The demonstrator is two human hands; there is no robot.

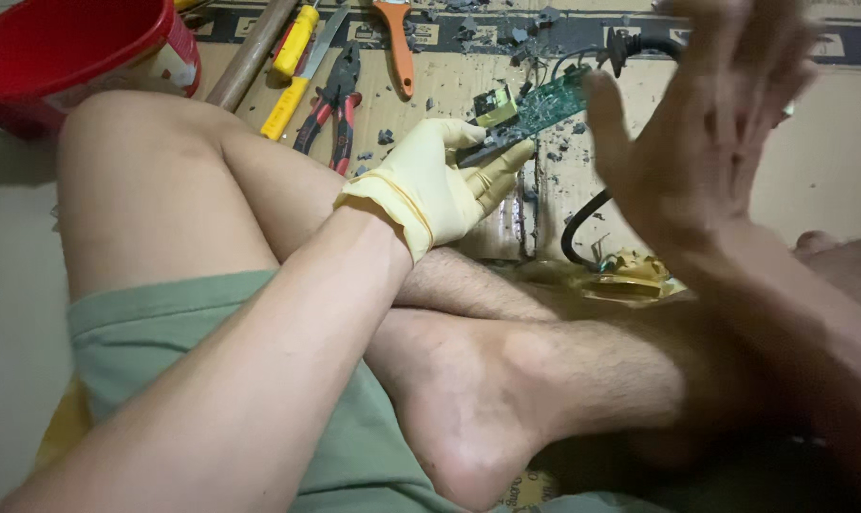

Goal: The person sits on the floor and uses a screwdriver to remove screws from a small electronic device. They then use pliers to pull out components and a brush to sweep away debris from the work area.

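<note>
A pale yellow glove (430,185) covered the left hand, the circuit board (542,106) was green, the bucket (79,52) red, the pliers (333,104) red-and-black handled, the screwdriver (294,40) yellow, and the shorts (212,380) sage green.

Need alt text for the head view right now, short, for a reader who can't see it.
A gloved left hand grips a green circuit board above cardboard littered with dark fragments, while the bare right hand is raised open beside it. Pliers, screwdrivers and a red bucket lie beyond crossed legs.

pliers (333,104) and screwdrivers (293,66) crowd cardboard (829,161); right side open.
</note>
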